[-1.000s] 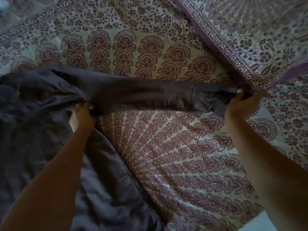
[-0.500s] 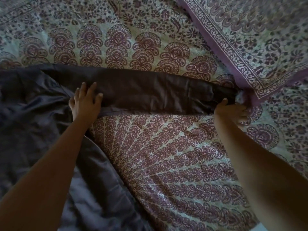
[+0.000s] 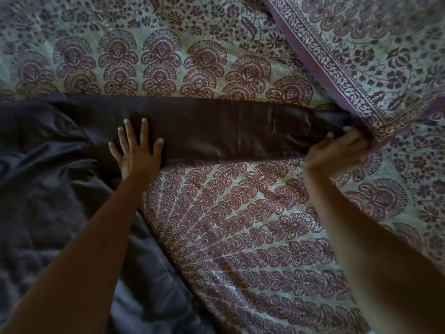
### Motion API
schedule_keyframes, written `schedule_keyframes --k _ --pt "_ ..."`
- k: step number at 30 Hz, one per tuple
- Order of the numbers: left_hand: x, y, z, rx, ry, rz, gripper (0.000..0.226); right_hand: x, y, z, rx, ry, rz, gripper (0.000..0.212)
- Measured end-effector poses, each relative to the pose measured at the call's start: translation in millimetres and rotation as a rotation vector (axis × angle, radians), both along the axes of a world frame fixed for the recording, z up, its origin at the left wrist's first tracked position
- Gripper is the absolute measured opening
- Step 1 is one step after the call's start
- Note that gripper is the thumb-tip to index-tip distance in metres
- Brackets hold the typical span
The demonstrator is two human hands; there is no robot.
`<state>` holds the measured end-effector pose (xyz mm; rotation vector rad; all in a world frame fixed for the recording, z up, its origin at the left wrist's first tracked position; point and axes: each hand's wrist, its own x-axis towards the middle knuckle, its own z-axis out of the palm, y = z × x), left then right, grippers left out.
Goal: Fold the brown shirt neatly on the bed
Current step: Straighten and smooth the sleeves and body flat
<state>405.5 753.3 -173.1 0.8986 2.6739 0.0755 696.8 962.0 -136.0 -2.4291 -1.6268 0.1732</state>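
Note:
The dark brown shirt (image 3: 43,179) lies crumpled over the left side of the bed. One long sleeve (image 3: 216,128) stretches flat to the right across the patterned bedspread (image 3: 240,225). My left hand (image 3: 137,150) rests flat, fingers spread, on the sleeve near the shoulder. At the sleeve's far end my right hand (image 3: 337,150) is closed on the cuff, next to the pillow's corner.
A pillow (image 3: 373,56) in the same purple floral print lies at the upper right, its bordered corner just over the sleeve's cuff. The bedspread runs on beyond the sleeve toward the top and below it toward me.
The sleeve was held lifted between both hands, then laid flat on the bed. My left hand let go and now presses flat on it; the right stays at the cuff.

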Motion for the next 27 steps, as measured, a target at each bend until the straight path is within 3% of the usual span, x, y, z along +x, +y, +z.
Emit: schedule_keyframes --k 3,6,9,12,20,27 --pt "-13 0 15 0.066 -0.128 0.015 0.055 -57 -47 -4 0.089 0.079 0.421 0.035" --pt "-34 -22 33 0.223 -0.034 -0.021 0.047 -120 -97 -13 0.101 0.255 0.851 0.037" --pt "-56 -61 37 0.268 0.065 0.223 0.045 -182 -140 -11 0.022 0.318 1.173 0.046" --pt "-76 -91 26 0.16 0.057 0.34 0.048 -230 -165 -11 -0.082 0.281 1.407 0.054" --pt "-121 -59 2 0.148 0.082 0.089 0.051 -326 -178 -39 -0.156 0.04 1.455 0.059" --pt "-121 -54 -21 0.136 0.12 0.025 0.052 -274 -139 -51 -0.148 -0.114 1.303 0.069"
